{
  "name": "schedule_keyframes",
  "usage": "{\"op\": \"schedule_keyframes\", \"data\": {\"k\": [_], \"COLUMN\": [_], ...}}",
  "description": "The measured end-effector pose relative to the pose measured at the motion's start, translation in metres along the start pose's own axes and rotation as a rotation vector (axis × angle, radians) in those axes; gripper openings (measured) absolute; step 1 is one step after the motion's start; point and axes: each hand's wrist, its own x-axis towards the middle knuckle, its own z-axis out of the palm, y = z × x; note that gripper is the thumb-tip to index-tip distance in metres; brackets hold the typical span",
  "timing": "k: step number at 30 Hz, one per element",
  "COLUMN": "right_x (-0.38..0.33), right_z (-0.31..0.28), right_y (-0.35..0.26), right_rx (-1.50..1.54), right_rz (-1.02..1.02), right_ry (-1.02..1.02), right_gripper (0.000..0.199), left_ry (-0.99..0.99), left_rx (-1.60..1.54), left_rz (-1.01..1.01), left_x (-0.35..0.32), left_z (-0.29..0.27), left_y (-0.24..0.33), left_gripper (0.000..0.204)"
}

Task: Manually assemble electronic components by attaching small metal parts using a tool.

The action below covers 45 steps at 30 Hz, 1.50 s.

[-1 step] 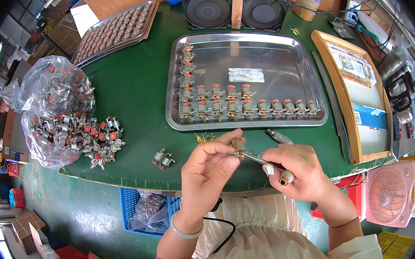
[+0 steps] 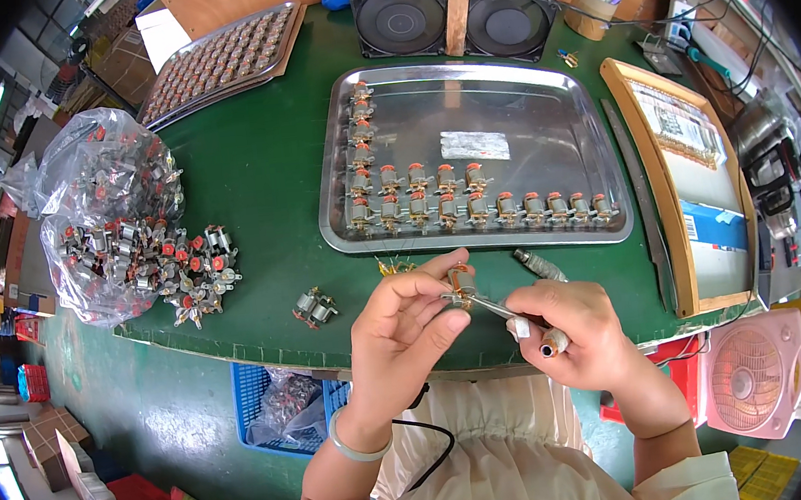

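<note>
Between the fingers of my left hand [image 2: 406, 322] is a small motor-like part [image 2: 462, 283] with a metal body and an orange end. My right hand [image 2: 577, 329] grips a slim metal tool [image 2: 493, 306] with a taped handle, its tip at the lower side of that part. The exact kind of tool is hidden by my fingers. Just beyond my hands lies a steel tray [image 2: 553, 234] with similar parts along its left and near sides. A loose pair of such parts [image 2: 315, 306] rests left of my left hand.
A plastic bag [image 2: 76, 185] spills a heap of parts [image 2: 190, 270] at the left. Behind stand a filled tray [image 2: 218, 60] and a double fan unit [image 2: 455, 18]. A wooden frame [image 2: 682, 252] lies right; a taped tool [image 2: 539, 264] lies near my right hand.
My left thumb has shifted slightly down and away from the motor-like part. Both hands otherwise stay in place, with the tool tip still at the part.
</note>
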Motion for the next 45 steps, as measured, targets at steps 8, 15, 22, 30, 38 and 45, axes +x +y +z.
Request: {"op": "schedule_keyframes", "data": {"k": [8,15,22,30,38,45], "right_x": [-0.007,-0.014,-0.011,-0.017,-0.012,-0.009], "right_z": [-0.005,0.002,-0.001,0.01,0.005,0.0], "right_y": [0.003,-0.001,-0.012,-0.013,-0.013,0.001], "right_rx": [1.142,1.069,0.47,0.485,0.864,0.029], "right_rz": [0.771,0.607,0.409,0.405,0.698,0.24], "right_ry": [-0.184,-0.102,-0.056,-0.009,-0.06,-0.159], "right_gripper": [0.014,0.014,0.014,0.012,0.008,0.015], "left_ry": [-0.119,-0.041,0.052,0.065,0.093,0.136], "left_rx": [0.214,0.278,0.67,0.797,0.807,0.566], "left_rz": [0.236,0.385,0.59,0.71,0.731,0.608], "left_x": [0.002,0.005,0.004,0.004,0.003,0.004], "left_z": [-0.009,-0.006,-0.01,-0.009,-0.013,-0.015], "left_y": [-0.012,-0.017,-0.016,-0.014,-0.02,-0.022], "left_gripper": [0.022,0.023,0.026,0.025,0.026,0.027]}}
